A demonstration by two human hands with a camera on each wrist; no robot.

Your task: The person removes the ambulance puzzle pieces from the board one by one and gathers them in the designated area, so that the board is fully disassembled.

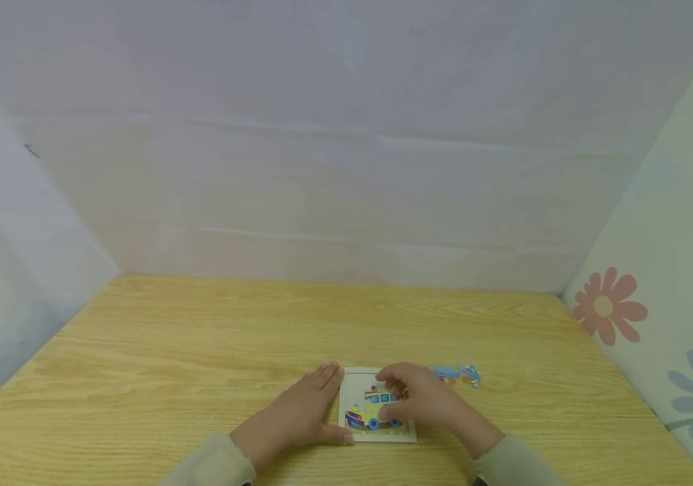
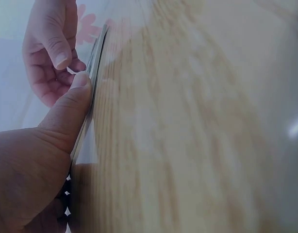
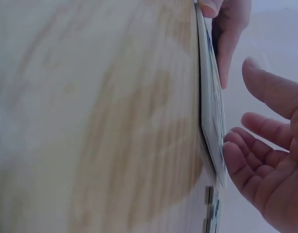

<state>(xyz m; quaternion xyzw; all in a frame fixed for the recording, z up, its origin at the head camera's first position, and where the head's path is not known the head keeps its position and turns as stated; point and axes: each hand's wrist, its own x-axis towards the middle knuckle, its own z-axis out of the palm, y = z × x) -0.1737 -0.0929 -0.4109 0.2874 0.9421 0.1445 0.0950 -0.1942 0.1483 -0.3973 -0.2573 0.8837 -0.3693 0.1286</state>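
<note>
A small square puzzle board (image 1: 382, 438) with a white border lies on the table, showing a yellow bus picture (image 1: 373, 409). My left hand (image 1: 302, 413) rests along the board's left side, its fingers extended at the upper corner and its thumb on the lower left edge. Over the right part of the picture hovers my right hand (image 1: 424, 399), with loosely bent fingers and nothing between them. In the right wrist view its thumb stands well apart from the fingers, whose tips come close to the board's edge (image 3: 209, 92). Part of the bus is hidden beneath this hand.
Several blue and orange puzzle pieces (image 1: 469, 375) lie on the wooden table (image 1: 212, 337) just right of the board, partly behind the right hand. A pale wall covering (image 1: 346, 169) rises at the back, and a side panel with printed flowers (image 1: 603, 306) stands to the right.
</note>
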